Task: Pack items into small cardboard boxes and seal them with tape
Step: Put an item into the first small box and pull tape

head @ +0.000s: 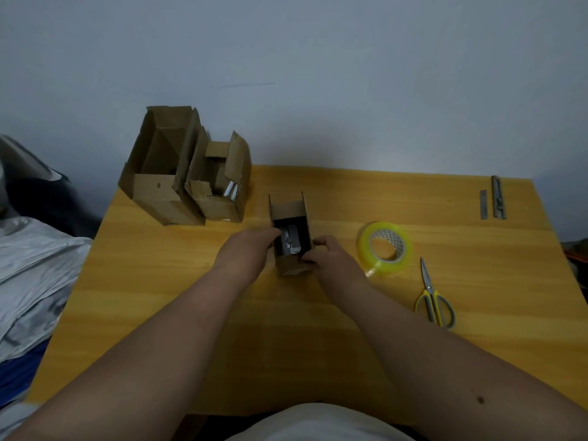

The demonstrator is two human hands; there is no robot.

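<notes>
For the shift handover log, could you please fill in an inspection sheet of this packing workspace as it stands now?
Surface: yellow wooden table, set against a grey wall.
Job's things: small open box with a grey item inside; tape roll and scissors to its right; two larger open boxes at the far left.
Clutter: two grey metal strips at the far right.
Grippers: left hand and right hand hold the small box's sides.
Cables: nothing seen.
Surroundings: grey plastic sheeting left of the table.
</notes>
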